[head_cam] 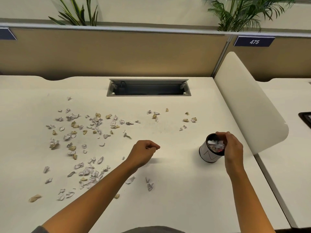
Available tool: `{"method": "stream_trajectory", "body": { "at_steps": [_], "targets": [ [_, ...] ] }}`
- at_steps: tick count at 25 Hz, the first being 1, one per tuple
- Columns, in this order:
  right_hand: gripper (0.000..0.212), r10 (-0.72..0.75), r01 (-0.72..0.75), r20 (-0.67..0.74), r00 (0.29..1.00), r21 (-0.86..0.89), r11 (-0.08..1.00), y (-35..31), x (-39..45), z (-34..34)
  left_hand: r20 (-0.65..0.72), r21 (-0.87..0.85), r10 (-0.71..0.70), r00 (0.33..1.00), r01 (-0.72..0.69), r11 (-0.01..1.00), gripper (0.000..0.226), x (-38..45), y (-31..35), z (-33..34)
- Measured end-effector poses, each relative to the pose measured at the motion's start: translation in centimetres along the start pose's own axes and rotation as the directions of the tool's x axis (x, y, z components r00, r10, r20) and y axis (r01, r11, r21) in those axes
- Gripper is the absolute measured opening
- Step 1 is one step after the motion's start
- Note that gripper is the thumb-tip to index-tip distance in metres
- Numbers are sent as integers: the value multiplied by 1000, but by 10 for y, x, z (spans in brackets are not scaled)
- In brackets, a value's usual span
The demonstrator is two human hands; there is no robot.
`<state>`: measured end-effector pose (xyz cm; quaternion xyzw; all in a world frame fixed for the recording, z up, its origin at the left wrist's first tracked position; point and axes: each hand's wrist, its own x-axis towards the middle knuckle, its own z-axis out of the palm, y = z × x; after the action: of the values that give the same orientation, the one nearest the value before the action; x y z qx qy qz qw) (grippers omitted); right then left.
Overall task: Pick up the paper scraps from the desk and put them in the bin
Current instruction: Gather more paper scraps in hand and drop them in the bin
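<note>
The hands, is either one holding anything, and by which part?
The right hand grips the bin by its rim. The left hand is loosely curled; nothing visibly held.

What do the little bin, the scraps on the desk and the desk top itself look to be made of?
Bin: probably card or thin plastic, with a matt white wall, thin line markings and a dark rim.
Scraps: paper, white and tan, creased and crumpled with bent edges.
Desk: likely laminate, a smooth, even cream surface with only a soft sheen.
</note>
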<state>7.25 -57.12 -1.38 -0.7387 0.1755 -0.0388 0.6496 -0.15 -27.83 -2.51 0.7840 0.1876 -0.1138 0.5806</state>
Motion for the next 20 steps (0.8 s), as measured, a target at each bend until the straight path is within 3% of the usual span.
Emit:
{"method": "stream_trajectory", "body": {
  "at_steps": [10,20],
  "targets": [
    [26,-71,74,-35,997,88,993,-6,20,9,-63,123,24,998,-16,992,23,24,-8,-11],
    [18,-192,203,150,970,-56,978,-22,35,94,-106,403,243,964,-182,897,25,92,-10,-20]
  ]
}}
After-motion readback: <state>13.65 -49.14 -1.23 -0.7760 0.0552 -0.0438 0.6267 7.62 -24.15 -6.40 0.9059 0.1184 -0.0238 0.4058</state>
